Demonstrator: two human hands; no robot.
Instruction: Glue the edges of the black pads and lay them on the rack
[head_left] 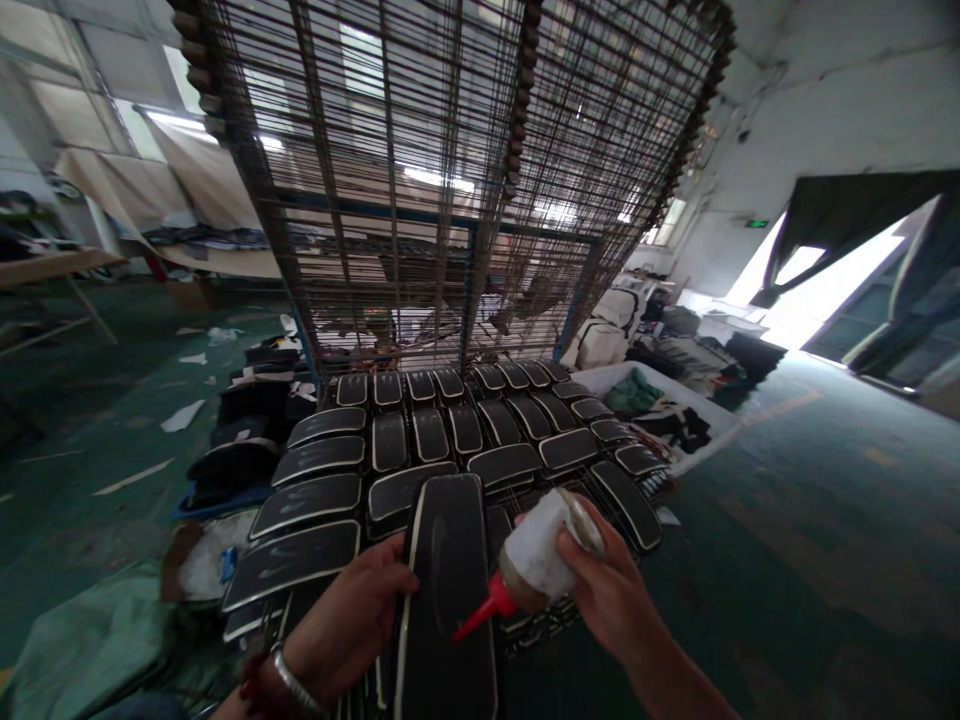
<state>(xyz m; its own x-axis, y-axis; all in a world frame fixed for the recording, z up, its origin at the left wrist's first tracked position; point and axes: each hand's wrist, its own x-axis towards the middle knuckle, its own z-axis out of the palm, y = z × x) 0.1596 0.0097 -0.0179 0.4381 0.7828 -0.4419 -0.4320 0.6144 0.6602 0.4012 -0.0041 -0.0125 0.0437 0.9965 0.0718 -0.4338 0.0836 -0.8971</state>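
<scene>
My left hand (pixel 358 608) pinches the left edge of a long black panel (pixel 448 530) with pale piping round its rim, thumb on top and fingers behind. A faint wet-looking loop marks the panel's face. In my right hand (pixel 609 582) a white squeeze bottle (pixel 538 552) is tilted down to the left, my fingers wrapped round it. The tip of its red nozzle (pixel 487 606) is at the panel's lower middle; whether it touches, I cannot tell. Beyond my hands, many similar black panels (pixel 390 442) lie in rows, some with shiny streaks.
A tall wire-grid rack (pixel 469 250) rises behind the rows of panels. To the right stands a white bin (pixel 720 425) with cloth in it. Dark stacked pieces (pixel 244 430) and a green sack (pixel 97 640) are on the left. Paper scraps (pixel 182 415) litter the green floor.
</scene>
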